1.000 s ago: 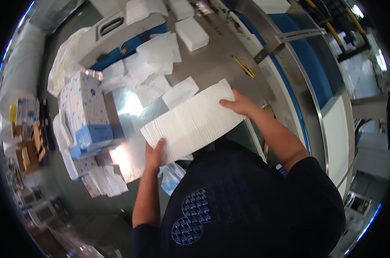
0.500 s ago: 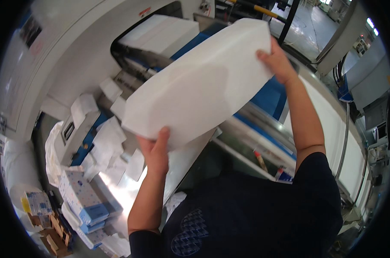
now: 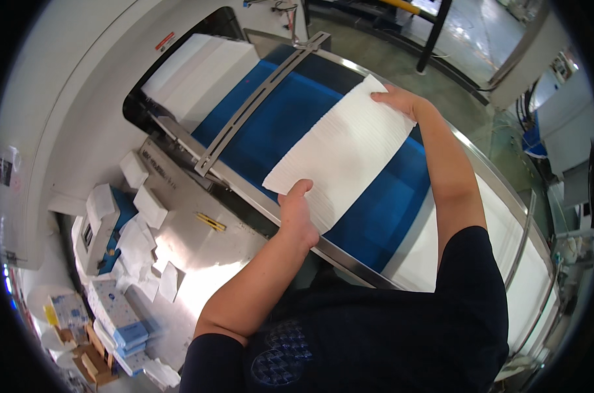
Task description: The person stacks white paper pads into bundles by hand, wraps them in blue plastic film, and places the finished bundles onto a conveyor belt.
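A long white stack of folded tissue paper (image 3: 346,150) is held between my two hands, its finely layered side turned up. My left hand (image 3: 299,213) is closed around the near left end, thumb on top. At the far right end my right hand (image 3: 396,103) grips it, thumb over the upper face, other fingers mostly hidden. Beneath is a blue conveyor belt (image 3: 382,229); whether the stack touches it I cannot tell. Farther up the belt, another white tissue block (image 3: 205,78) sits partly inside the machine opening.
A slotted metal bar (image 3: 264,101) crosses the belt. On the metal table (image 3: 234,252) at left lie a yellow cutter (image 3: 210,221), loose tissue pieces (image 3: 136,245) and blue-and-white tissue packs (image 3: 117,314). A white surface (image 3: 414,255) adjoins the belt at right.
The tissue stack has come down from near the camera to the belt and turned, so its layered side now shows. Both hands kept hold of it. My view shifted, showing more belt.
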`<move>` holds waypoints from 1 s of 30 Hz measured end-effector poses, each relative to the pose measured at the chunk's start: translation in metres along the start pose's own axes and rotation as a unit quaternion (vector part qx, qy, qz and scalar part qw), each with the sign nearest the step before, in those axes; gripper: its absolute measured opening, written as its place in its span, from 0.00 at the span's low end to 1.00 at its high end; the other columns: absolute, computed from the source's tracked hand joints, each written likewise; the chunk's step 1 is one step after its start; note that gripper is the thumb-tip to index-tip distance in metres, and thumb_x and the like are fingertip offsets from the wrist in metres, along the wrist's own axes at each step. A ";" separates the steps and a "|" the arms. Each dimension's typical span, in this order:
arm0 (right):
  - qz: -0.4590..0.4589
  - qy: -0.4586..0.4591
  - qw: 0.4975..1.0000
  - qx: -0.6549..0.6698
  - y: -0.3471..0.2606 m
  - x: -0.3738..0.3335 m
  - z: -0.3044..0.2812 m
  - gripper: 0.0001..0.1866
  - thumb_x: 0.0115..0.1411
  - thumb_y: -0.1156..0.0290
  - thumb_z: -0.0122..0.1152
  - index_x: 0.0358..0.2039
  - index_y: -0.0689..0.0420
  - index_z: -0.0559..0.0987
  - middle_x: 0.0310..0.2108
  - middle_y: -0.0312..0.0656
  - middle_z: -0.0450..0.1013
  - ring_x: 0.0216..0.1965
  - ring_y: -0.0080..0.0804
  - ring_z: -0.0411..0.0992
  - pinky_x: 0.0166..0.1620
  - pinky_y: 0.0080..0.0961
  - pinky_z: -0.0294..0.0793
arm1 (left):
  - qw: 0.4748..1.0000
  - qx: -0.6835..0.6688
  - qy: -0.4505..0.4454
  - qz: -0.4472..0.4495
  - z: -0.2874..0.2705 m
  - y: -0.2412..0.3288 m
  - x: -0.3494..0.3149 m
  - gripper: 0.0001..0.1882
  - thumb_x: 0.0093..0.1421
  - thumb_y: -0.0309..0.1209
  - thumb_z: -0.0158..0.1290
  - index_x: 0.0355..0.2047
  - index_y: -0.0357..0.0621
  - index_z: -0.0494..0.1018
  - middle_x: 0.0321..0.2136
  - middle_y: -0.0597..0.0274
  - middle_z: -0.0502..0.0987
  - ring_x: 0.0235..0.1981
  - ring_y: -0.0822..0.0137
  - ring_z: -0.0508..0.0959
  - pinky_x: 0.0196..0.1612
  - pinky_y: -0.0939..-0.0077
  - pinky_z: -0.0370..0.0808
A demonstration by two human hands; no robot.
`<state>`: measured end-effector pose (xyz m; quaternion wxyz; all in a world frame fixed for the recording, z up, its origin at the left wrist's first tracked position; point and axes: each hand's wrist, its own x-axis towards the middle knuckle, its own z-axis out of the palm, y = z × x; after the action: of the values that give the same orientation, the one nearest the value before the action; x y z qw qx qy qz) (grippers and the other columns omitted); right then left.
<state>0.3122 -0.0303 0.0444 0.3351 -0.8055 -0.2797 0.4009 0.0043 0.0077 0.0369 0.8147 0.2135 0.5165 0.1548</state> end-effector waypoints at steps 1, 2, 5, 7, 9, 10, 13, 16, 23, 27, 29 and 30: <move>0.003 0.013 0.999 -0.030 0.015 0.021 0.005 0.37 0.51 0.51 0.55 0.56 0.60 0.60 0.51 0.47 0.63 0.51 0.35 0.63 0.52 0.30 0.60 | 1.000 -0.009 -0.009 -0.009 -0.001 -0.002 0.005 0.26 0.55 0.38 0.42 0.52 0.38 0.57 0.48 0.48 0.66 0.48 0.51 0.68 0.51 0.57 0.65; 0.006 0.005 1.000 -0.023 0.022 0.034 0.010 0.38 0.51 0.51 0.56 0.56 0.61 0.59 0.52 0.48 0.62 0.51 0.36 0.63 0.53 0.30 0.60 | 0.999 -0.021 -0.022 -0.016 -0.003 -0.003 0.016 0.27 0.55 0.38 0.42 0.53 0.38 0.57 0.49 0.48 0.66 0.48 0.51 0.68 0.52 0.57 0.64; 0.007 -0.001 1.000 -0.026 0.039 0.061 0.030 0.40 0.50 0.51 0.57 0.57 0.62 0.58 0.54 0.48 0.61 0.53 0.36 0.62 0.54 0.29 0.59 | 0.999 -0.027 -0.001 -0.040 -0.006 -0.010 0.041 0.28 0.55 0.38 0.43 0.54 0.37 0.56 0.49 0.48 0.66 0.49 0.50 0.67 0.52 0.56 0.63; 0.007 0.028 0.998 -0.053 0.053 0.073 0.038 0.40 0.50 0.52 0.58 0.57 0.63 0.58 0.55 0.48 0.60 0.53 0.36 0.62 0.54 0.29 0.58 | 0.996 -0.016 0.027 -0.078 -0.002 -0.012 0.044 0.28 0.55 0.38 0.43 0.53 0.36 0.56 0.49 0.46 0.66 0.49 0.49 0.67 0.52 0.55 0.64; -0.020 0.057 0.996 -0.070 0.073 0.083 0.031 0.39 0.49 0.53 0.59 0.57 0.63 0.59 0.54 0.48 0.61 0.53 0.36 0.62 0.54 0.28 0.59 | 0.992 0.048 -0.015 -0.117 0.004 -0.006 0.014 0.28 0.57 0.39 0.42 0.54 0.36 0.56 0.49 0.47 0.67 0.47 0.51 0.70 0.51 0.57 0.65; -0.027 0.068 0.994 -0.079 0.086 0.084 0.035 0.39 0.49 0.54 0.60 0.56 0.63 0.59 0.54 0.48 0.62 0.53 0.36 0.62 0.54 0.28 0.59 | 0.986 0.079 -0.035 -0.144 0.003 -0.008 -0.002 0.27 0.57 0.39 0.42 0.54 0.36 0.56 0.48 0.47 0.67 0.47 0.52 0.71 0.51 0.58 0.66; -0.006 0.053 0.996 -0.076 0.089 0.060 0.029 0.33 0.49 0.56 0.60 0.52 0.62 0.65 0.49 0.47 0.67 0.49 0.36 0.66 0.52 0.27 0.62 | 0.890 0.133 -0.314 -0.304 -0.016 -0.014 -0.048 0.23 0.62 0.39 0.38 0.54 0.36 0.59 0.47 0.49 0.70 0.43 0.59 0.74 0.49 0.68 0.69; 0.004 0.108 0.986 -0.125 0.096 0.046 0.039 0.31 0.49 0.57 0.59 0.52 0.59 0.67 0.47 0.45 0.68 0.47 0.36 0.68 0.50 0.26 0.64 | 0.820 0.207 -0.461 -0.269 -0.037 -0.017 -0.067 0.22 0.61 0.38 0.45 0.51 0.38 0.62 0.44 0.54 0.72 0.40 0.66 0.75 0.45 0.76 0.71; -0.203 0.341 0.894 -0.209 0.120 -0.009 0.048 0.25 0.52 0.60 0.56 0.50 0.54 0.68 0.50 0.45 0.66 0.51 0.41 0.64 0.51 0.32 0.63 | 0.909 0.255 -0.313 -0.104 -0.075 -0.026 -0.057 0.17 0.61 0.32 0.44 0.48 0.38 0.65 0.42 0.55 0.73 0.40 0.70 0.74 0.45 0.77 0.70; -0.221 0.297 0.874 -0.314 0.115 -0.094 0.128 0.36 0.52 0.53 0.53 0.58 0.53 0.56 0.61 0.45 0.49 0.62 0.43 0.46 0.56 0.55 0.46 | 0.937 0.238 -0.238 -0.091 -0.110 -0.018 -0.060 0.16 0.60 0.33 0.43 0.46 0.37 0.65 0.41 0.53 0.73 0.39 0.66 0.75 0.45 0.74 0.71; -0.154 0.147 0.901 -0.378 0.113 -0.144 0.158 0.43 0.51 0.45 0.51 0.61 0.55 0.49 0.64 0.45 0.40 0.65 0.43 0.36 0.57 0.61 0.36 | 0.954 0.225 -0.182 -0.080 -0.127 -0.015 -0.059 0.15 0.60 0.33 0.44 0.45 0.38 0.67 0.39 0.52 0.74 0.37 0.66 0.76 0.44 0.72 0.72; -0.103 0.071 0.896 -0.426 0.115 -0.159 0.163 0.46 0.50 0.42 0.49 0.62 0.56 0.46 0.64 0.46 0.38 0.65 0.42 0.33 0.58 0.61 0.32 | 0.961 0.220 -0.153 -0.069 -0.134 -0.014 -0.058 0.15 0.60 0.34 0.44 0.44 0.38 0.67 0.37 0.52 0.75 0.36 0.65 0.76 0.43 0.72 0.73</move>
<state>0.1137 -0.1642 -0.0443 0.0179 -0.8642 -0.4806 0.1480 -0.1413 -0.0069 0.0245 0.8255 0.3725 0.4206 -0.0540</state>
